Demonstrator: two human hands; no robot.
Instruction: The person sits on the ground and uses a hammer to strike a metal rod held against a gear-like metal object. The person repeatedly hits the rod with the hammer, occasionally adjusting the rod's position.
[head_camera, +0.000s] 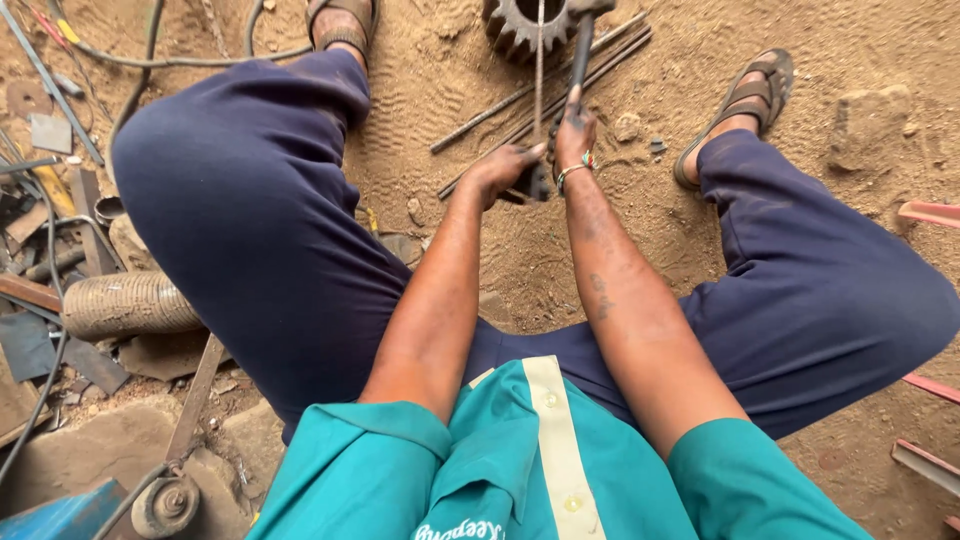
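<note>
In the head view you are squatting over sandy ground (480, 70), knees spread wide in dark blue trousers, with both forearms reaching forward between them. Your right hand (575, 135) is gripping the dark handle of a hammer (581, 55), fingers wrapped fully around the shaft; the handle is running up and away from you, its head sitting at the top edge of the picture, just beside a large toothed gear (520, 25). A bangle is sitting on that wrist. Your left hand (503, 168) is lying low and close beside the right, fingers curled around a small dark metal piece (535, 182) held against the ground; you cannot tell exactly what the piece is, since the hand is covering much of it. A thin metal rod (539, 60) is standing nearly upright from that piece toward the gear. Several long thin steel rods (540, 95) are lying slantwise on the sand just behind your hands. Your sandalled feet are resting at either side of the gear. Off to your left, scrap is piling up: a ribbed hose (125, 303), flat metal offcuts, cables and a small wheel (165, 505).
</note>
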